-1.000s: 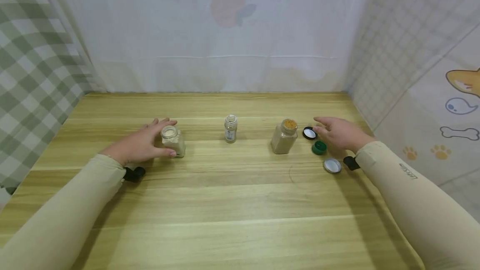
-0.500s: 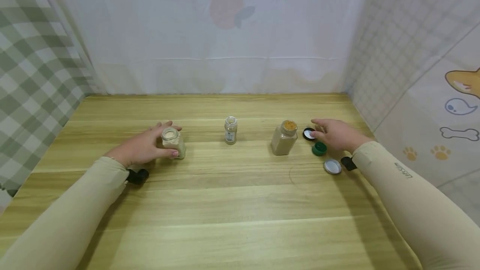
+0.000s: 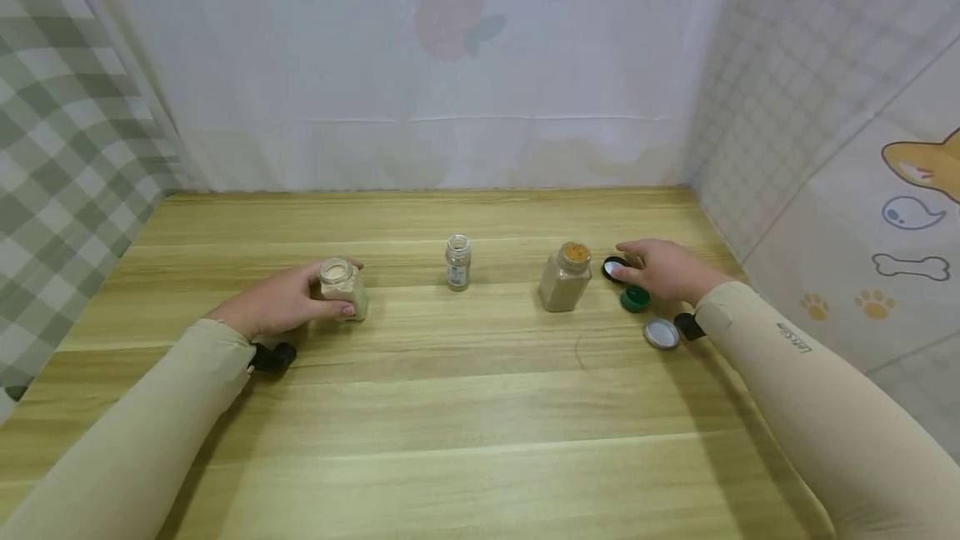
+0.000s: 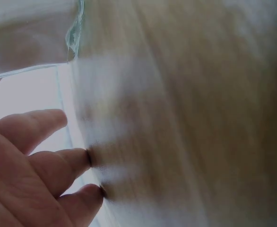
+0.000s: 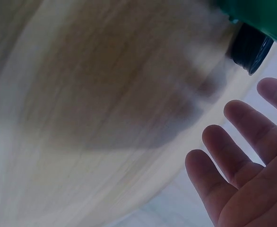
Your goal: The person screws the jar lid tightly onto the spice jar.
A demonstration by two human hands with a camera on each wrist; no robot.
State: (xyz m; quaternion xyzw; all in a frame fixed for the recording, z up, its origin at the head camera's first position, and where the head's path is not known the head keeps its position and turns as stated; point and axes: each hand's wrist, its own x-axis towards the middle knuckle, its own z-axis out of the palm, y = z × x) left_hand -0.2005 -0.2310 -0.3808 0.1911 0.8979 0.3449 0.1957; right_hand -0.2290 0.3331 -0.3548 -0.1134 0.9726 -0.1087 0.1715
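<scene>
The left hand (image 3: 279,302) grips the left jar (image 3: 348,287) between thumb and fingers, while the right hand (image 3: 666,268), fingers extended, has its thumb over the black lid (image 3: 611,268) at right, contact unclear, on a wooden table (image 3: 450,423) before a pale far cloth (image 3: 337,48).

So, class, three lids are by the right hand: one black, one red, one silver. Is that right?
Not quite: the middle one is a green lid, not red; the head view shows it. The black lid and silver lid are indeed by the right hand.
</scene>
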